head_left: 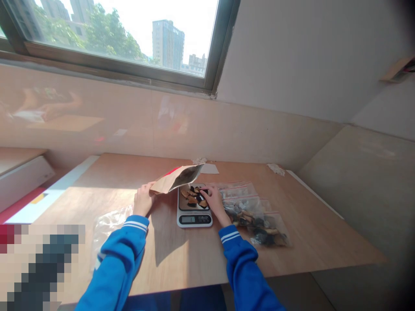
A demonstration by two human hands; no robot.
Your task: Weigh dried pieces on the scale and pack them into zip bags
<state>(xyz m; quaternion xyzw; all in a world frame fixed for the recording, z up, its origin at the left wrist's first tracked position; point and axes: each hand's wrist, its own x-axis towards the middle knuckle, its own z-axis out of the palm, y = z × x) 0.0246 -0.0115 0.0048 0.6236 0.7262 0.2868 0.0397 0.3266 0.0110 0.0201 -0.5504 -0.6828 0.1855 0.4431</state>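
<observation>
Scale (194,219) sits mid-table, display facing the person. A heap of dark and tan dried pieces (194,196) lies on its plate.

Left hand (142,199), left of the scale: fingers closed around the bottom end of a brown paper bag (177,178). The bag is held off the table and tilted, its open mouth over the plate's far edge, likely so the contents land on the plate and not the wood.

Right hand (214,202), at the scale's right edge: fingers curled down onto the heap. Whether they pinch a piece, cannot tell.

Right of the scale, just beside that wrist: filled zip bags (256,216), overlapping and crowding the hand's side. Left of the scale, by the left forearm: an empty clear bag (108,224), flat. Beyond the scale: a white slip (209,168) and, further right, a crumpled scrap (276,169). Bare table (308,233) beyond the bags.
</observation>
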